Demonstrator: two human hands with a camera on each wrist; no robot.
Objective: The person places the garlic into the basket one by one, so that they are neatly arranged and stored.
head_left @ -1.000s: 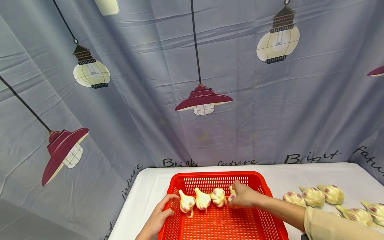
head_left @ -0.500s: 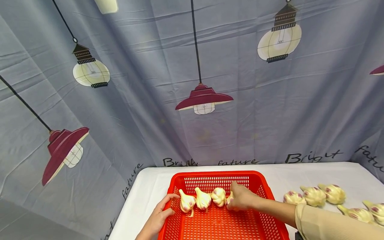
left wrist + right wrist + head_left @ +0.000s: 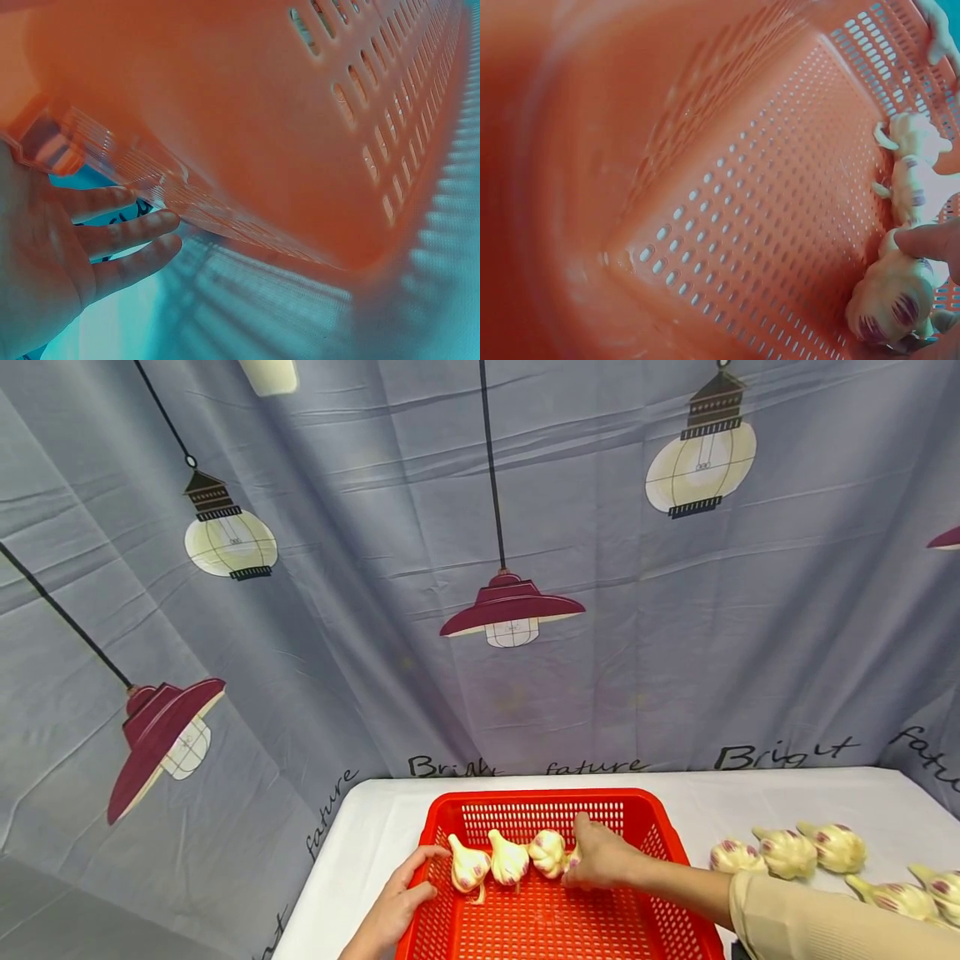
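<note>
A red plastic basket [image 3: 543,796] stands on the white-covered table. My left hand [image 3: 393,900] holds its left rim; in the left wrist view several fingers [image 3: 127,232] stretch along the outside of the wall. Inside the basket, my right hand [image 3: 602,860] grips a garlic bulb [image 3: 891,300], mostly covered by the hand in the head view. That bulb ends a row, right beside a garlic bulb [image 3: 548,852] to its left. Two more in the row are a middle bulb [image 3: 508,858] and a leftmost bulb [image 3: 468,867], their stems pointing to the back.
Right of the basket, several more garlic bulbs [image 3: 783,853] lie on the white tablecloth [image 3: 750,793]. Behind the table hangs a grey curtain [image 3: 570,693] printed with lamps. The basket's side walls rise around the row of bulbs.
My right hand has shifted a little to the left with its garlic bulb, closing up to the row. My left hand has stayed on the basket rim.
</note>
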